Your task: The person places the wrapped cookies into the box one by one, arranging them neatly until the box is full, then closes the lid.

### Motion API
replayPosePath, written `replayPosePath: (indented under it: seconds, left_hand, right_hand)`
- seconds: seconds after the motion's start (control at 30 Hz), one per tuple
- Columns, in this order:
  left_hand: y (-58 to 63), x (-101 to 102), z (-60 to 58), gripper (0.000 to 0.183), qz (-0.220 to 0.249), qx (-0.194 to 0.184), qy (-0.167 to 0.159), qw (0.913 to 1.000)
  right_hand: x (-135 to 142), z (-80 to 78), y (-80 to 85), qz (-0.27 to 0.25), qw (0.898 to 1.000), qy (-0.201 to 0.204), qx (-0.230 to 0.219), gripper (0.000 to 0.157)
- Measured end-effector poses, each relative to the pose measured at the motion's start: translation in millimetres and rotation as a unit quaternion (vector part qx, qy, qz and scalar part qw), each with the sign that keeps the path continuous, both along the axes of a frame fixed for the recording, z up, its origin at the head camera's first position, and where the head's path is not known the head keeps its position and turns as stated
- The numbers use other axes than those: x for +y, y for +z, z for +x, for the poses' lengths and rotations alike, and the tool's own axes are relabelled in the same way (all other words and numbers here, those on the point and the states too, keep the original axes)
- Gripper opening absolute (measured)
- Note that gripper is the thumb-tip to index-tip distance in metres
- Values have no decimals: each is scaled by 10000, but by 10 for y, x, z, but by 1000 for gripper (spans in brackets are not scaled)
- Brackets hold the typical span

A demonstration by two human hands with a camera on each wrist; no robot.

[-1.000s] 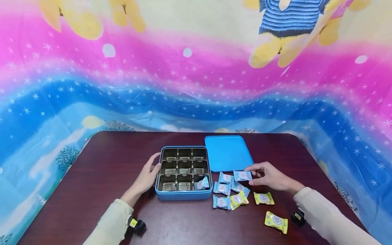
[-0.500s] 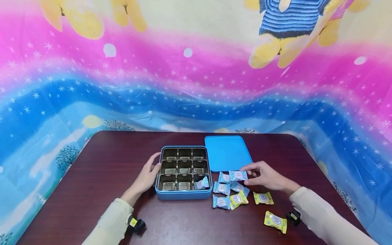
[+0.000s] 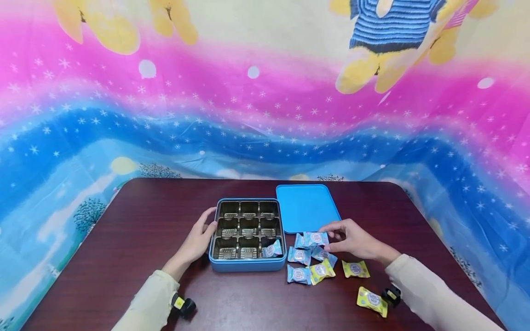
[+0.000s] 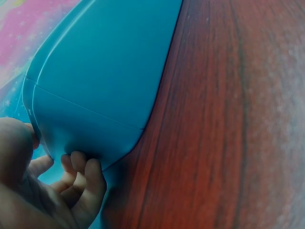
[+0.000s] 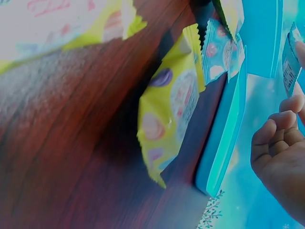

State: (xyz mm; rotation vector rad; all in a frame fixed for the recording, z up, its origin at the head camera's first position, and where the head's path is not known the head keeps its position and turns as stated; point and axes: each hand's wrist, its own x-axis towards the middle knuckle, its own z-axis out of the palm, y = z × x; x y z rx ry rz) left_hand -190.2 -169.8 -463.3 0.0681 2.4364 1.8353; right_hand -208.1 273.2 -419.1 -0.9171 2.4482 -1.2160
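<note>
My left hand (image 3: 198,238) holds the left side of a blue box (image 3: 248,265), its fingertips against the box's outer wall (image 4: 95,95) in the left wrist view. A dark tray of square compartments fills the box; one blue-wrapped candy (image 3: 272,249) lies in its near right compartment. Between thumb and fingers, my right hand (image 3: 352,239) pinches another blue-wrapped candy (image 3: 316,238) above the loose pile, and that candy partly covers one behind it. In the right wrist view the pinched candy (image 5: 289,67) shows at the right edge, beside the curled fingers.
A flat blue lid (image 3: 308,207) lies behind the candies, beside the box. Several blue-wrapped candies (image 3: 299,274) and a yellow-wrapped candy (image 3: 323,271) lie right of the box. Two more yellow candies sit nearer the right forearm, one yellow candy (image 3: 372,301) close to the wrist camera.
My right hand has moved left with the pinched blue-wrapped candy, towards the box and over the loose candies. The left hand and the box have stayed in place.
</note>
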Motion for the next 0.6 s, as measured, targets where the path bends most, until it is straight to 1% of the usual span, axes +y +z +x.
replayPosePath:
  seconds: [0.17,0.43,0.6]
  left_hand:
    - [0,-2,4,49,56,-3,8,10000]
    - [13,0,12,49,46,7,-6,10000]
    - [10,2,10,48,38,23,5,10000]
  right_hand:
    - [-47,12,9,-15,10000,27,20,28]
    - [-144,42,28,88,9999,-57,59,28]
    - [-203,52,43,30,10000,-21,60,28]
